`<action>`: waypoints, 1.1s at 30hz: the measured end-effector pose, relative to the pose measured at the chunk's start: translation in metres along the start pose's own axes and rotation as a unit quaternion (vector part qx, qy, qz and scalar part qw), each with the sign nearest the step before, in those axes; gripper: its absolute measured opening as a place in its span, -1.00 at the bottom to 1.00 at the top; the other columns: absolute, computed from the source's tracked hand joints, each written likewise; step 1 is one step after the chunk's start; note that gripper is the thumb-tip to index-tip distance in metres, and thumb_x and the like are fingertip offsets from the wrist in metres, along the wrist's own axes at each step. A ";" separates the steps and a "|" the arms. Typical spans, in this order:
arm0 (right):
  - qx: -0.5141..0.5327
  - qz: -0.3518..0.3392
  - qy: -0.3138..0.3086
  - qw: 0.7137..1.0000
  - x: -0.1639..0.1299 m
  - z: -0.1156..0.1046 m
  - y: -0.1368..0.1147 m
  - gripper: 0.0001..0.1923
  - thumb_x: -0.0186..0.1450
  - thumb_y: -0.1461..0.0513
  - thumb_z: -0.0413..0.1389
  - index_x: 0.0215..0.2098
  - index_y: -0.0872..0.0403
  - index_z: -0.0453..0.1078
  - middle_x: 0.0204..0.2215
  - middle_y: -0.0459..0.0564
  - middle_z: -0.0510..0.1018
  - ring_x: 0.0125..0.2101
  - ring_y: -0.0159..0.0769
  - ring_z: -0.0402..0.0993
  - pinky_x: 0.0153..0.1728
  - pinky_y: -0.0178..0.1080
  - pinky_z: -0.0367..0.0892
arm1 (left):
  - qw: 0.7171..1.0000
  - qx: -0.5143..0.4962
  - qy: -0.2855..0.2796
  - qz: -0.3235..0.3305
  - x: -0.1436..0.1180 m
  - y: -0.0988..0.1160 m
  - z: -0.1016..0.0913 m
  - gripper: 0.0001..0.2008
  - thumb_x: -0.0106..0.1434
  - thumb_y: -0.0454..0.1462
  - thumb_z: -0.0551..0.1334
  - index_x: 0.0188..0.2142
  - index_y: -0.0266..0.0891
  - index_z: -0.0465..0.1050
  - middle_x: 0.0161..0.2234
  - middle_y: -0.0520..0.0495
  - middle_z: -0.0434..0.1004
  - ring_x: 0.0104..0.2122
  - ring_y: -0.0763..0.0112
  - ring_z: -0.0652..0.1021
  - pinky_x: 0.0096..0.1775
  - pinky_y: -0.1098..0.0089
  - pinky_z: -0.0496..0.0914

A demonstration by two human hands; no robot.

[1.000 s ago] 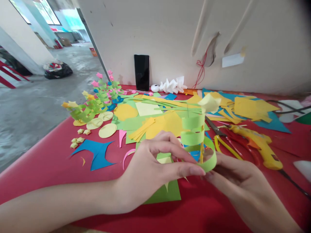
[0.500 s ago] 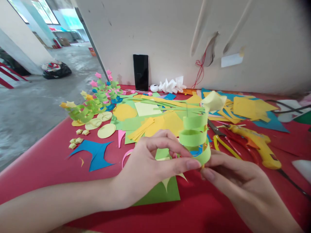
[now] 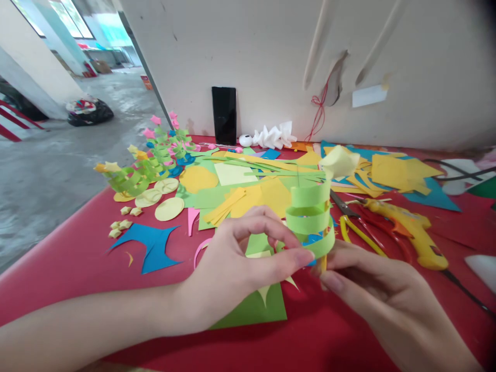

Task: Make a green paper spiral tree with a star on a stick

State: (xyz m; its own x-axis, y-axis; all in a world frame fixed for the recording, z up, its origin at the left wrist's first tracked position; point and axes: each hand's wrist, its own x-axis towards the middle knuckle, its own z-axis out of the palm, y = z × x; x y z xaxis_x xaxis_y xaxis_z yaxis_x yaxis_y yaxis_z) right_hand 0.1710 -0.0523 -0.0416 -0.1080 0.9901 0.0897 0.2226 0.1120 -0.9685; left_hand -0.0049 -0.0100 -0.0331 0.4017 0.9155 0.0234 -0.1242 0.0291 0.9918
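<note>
A light green paper spiral [image 3: 307, 223] stands upright between my hands, with a pale yellow paper star [image 3: 339, 162] at its top. My left hand [image 3: 248, 263] pinches the lowest turn of the spiral between thumb and fingertips. Below that turn, my right hand [image 3: 372, 289] grips the lower end of a thin yellow stick [image 3: 324, 263] that runs up along the spiral's right side. Sheets of green paper [image 3: 267, 310] and cut scraps lie under my hands on the red table [image 3: 77, 310].
Finished spirals with stars [image 3: 166, 147] stand at the back left near pale paper discs [image 3: 169, 208]. A blue scrap [image 3: 149, 245] lies in front. Pliers [image 3: 364, 227] and a yellow glue gun [image 3: 416, 232] lie at right. A phone [image 3: 225, 116] leans on the wall.
The lowest turn of the spiral has risen slightly, baring more of the yellow stick's lower end. My left fingertips and the star have shifted a little left.
</note>
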 end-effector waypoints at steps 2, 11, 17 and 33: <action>-0.010 -0.006 -0.007 1.000 0.000 0.000 -0.001 -0.93 0.13 0.25 0.17 -0.51 0.00 0.42 -0.60 -0.19 0.45 -0.57 -0.53 0.35 -0.56 -0.60 0.29 | 1.000 0.003 0.000 -0.003 -0.001 0.000 0.000 -0.86 0.05 -0.27 0.34 -0.55 -0.19 0.41 -0.47 0.13 0.38 -0.41 0.56 0.43 -0.25 0.45 0.30; -0.046 -0.021 -0.039 0.998 -0.002 -0.002 -0.001 -0.92 0.19 0.23 0.12 -0.46 -0.02 0.42 -0.56 -0.18 0.48 -0.55 -0.51 0.36 -0.56 -0.58 0.29 | 1.000 0.013 0.003 -0.023 0.002 -0.001 0.001 -0.84 0.05 -0.24 0.33 -0.53 -0.22 0.38 -0.41 0.06 0.42 -0.32 0.43 0.47 -0.16 0.36 0.31; -0.051 -0.023 -0.026 0.998 -0.001 -0.002 -0.002 -0.90 0.17 0.25 0.13 -0.51 -0.01 0.39 -0.62 -0.18 0.43 -0.60 -0.51 0.31 -0.63 -0.57 0.24 | 0.999 0.020 -0.005 -0.032 0.000 -0.004 -0.001 -0.83 0.04 -0.20 0.34 -0.46 -0.22 0.40 -0.36 0.01 0.44 -0.27 0.38 0.45 -0.14 0.33 0.31; -0.064 -0.025 -0.032 0.997 -0.005 0.004 0.009 -0.96 0.18 0.26 0.10 -0.42 0.01 0.39 -0.51 -0.11 0.49 -0.50 -0.41 0.44 -0.52 -0.46 0.38 | 0.997 0.031 0.019 -0.067 -0.002 -0.001 0.003 -0.28 -0.07 -0.13 0.39 0.06 -0.01 0.12 0.04 -0.06 0.24 0.10 0.16 0.24 0.09 0.16 0.16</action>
State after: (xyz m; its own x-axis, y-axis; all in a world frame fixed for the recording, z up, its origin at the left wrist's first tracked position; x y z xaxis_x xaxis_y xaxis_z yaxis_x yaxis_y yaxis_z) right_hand 0.1696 -0.0570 -0.0515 -0.1824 0.9760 0.1187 0.3366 0.1754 -0.9252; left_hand -0.0028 -0.0131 -0.0340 0.3757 0.9199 -0.1125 -0.0162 0.1279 0.9917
